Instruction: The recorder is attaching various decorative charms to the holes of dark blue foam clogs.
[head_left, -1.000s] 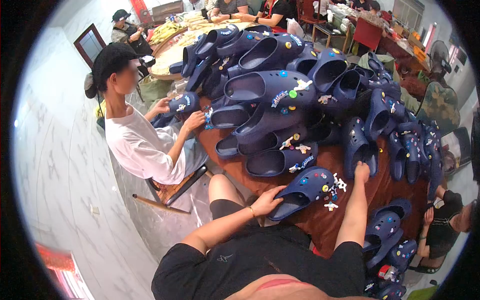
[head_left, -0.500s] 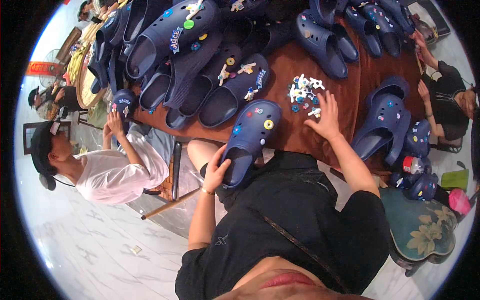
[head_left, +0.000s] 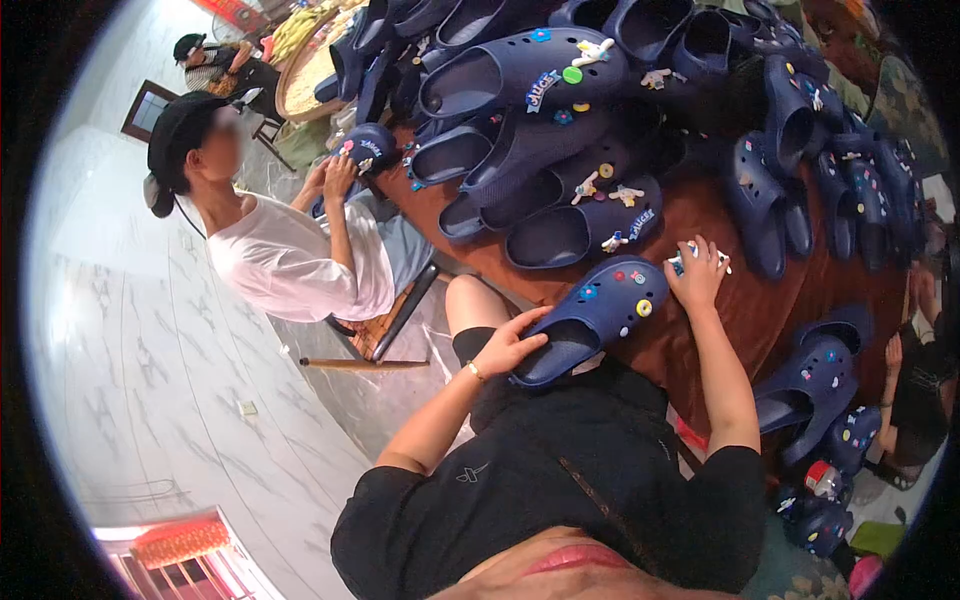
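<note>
My left hand (head_left: 508, 347) grips the heel end of a dark blue foam clog (head_left: 608, 295). The clog lies tilted over my lap by the table edge, toe pointing away to the right. Small colourful charms, among them a yellow ring and a blue flower, sit on its upper. Just right of the toe, my right hand (head_left: 699, 284) rests over a small heap of white and blue charms (head_left: 677, 264), fingers somewhat spread. It covers most of the heap, so whether a charm is between its fingers does not show.
A large pile of blue clogs (head_left: 560, 160) stands on the brown-covered table (head_left: 690, 350). More clogs (head_left: 815, 380) lie at the right. At left, a seated person in a white shirt (head_left: 290, 255) handles another clog (head_left: 362, 148). Another person's arm (head_left: 890, 380) shows at far right.
The view has turned, so the scene sits differently in the picture. My right hand has come down from beside the charms onto the heap. My left hand still holds the clog.
</note>
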